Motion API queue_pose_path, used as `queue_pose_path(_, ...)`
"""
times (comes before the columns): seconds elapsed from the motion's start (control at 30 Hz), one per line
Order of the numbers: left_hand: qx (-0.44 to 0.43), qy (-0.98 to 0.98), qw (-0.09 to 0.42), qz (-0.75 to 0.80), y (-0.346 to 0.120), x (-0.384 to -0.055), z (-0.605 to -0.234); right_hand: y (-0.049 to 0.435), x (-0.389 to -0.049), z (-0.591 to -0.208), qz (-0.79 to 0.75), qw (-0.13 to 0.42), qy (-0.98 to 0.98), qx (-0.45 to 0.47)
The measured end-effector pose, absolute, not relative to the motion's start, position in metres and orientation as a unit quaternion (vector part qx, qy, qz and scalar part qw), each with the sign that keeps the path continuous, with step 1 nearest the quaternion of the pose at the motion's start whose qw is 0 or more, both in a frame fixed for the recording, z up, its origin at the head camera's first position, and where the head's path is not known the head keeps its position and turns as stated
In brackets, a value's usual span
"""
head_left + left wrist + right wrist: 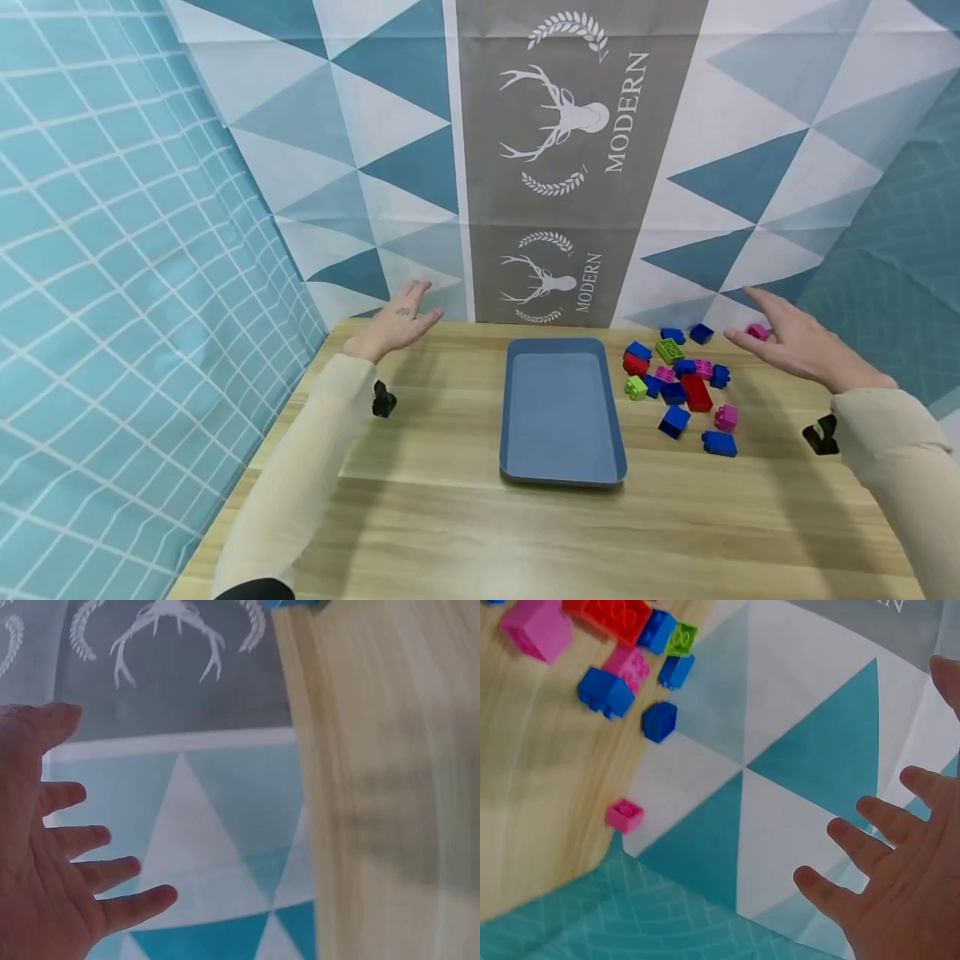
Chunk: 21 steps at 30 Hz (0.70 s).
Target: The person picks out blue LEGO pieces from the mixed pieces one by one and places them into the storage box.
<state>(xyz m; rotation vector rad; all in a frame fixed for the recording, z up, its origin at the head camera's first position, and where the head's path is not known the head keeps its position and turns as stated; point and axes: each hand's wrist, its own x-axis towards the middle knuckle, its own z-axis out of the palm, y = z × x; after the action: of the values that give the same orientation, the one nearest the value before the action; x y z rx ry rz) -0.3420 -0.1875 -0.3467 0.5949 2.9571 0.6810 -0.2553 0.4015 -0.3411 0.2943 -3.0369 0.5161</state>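
Note:
My left hand is held in the air above the table's back left, its fingers spread apart in the left wrist view, touching nothing. On the other side, my right hand hovers near the heap of toy bricks, fingers straight and apart, holding nothing. Between the hands lies a shallow blue-grey tray with a bare floor. Right of it are scattered blue, red, pink and lime building bricks, among them a red brick, a blue brick and a lime brick. A pink brick lies apart near the table's back edge.
The wooden table ends at a back wall hung with patterned cloth. A blue checked cloth hangs along the left side. Dark camera mounts sit at both wrists.

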Motion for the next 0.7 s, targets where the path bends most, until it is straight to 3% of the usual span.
queue_pose_path(0.43, 0.205, 0.942, 0.066, 0.259, -0.153, -0.321, -0.411, 0.386, -0.222, -0.398, 0.261, 0.046, -0.959, 0.099)
queue_pose_path(0.7, 0.202, 0.892, 0.17, 0.368, -0.126, -0.304, -0.436, 0.37, -0.203, -0.42, 0.257, 0.078, -0.953, 0.141)
